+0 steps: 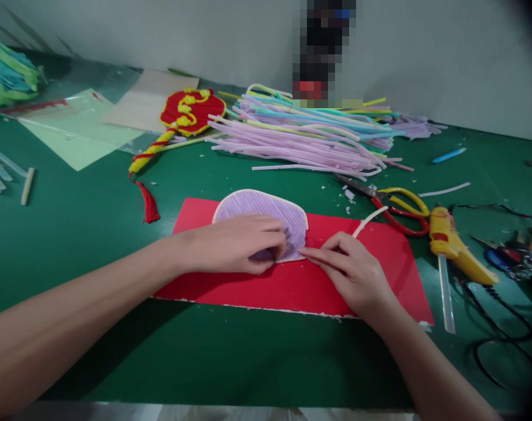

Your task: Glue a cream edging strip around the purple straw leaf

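A lilac fan-shaped piece made of fuzzy stems, edged in white, lies on a red sheet on the green table. My left hand lies flat on its lower half, fingers pressed down on it. My right hand pinches a white fuzzy stem against the piece's lower right edge; the stem curves away up and right.
A heap of lilac and coloured fuzzy stems lies behind. A red and yellow finished fan with a tassel sits at back left. Scissors, a yellow glue gun with its cable, and clear bags surround the sheet.
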`<state>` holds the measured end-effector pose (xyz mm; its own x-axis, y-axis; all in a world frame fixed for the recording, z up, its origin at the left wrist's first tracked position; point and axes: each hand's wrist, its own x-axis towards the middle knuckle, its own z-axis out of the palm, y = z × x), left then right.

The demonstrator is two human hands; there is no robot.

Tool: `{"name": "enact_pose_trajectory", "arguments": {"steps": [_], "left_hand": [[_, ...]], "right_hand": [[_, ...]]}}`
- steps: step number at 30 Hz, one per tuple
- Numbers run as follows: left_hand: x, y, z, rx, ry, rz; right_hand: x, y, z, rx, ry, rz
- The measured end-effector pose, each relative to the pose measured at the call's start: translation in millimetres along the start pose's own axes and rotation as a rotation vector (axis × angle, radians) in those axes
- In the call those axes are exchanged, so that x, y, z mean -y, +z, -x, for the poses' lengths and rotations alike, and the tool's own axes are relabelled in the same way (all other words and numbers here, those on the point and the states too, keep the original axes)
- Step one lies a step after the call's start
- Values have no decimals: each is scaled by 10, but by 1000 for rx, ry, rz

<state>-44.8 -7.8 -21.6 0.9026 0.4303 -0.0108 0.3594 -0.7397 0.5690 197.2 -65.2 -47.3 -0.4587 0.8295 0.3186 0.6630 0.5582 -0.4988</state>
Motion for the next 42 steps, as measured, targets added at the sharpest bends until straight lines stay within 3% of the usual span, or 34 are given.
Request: {"name": "enact_pose_trajectory", "arguments": {"steps": [11, 19, 42], "left_hand": [[-60, -27, -13, 36, -52, -19], [-69, 2, -19, -3, -98, -29], [-89, 54, -74, -16, -71, -134]], "right_hand": [[5, -7, 0, 20, 29, -35], [4, -4, 3, 18, 28, -49], [0, -2, 3, 21, 28, -42]]}}
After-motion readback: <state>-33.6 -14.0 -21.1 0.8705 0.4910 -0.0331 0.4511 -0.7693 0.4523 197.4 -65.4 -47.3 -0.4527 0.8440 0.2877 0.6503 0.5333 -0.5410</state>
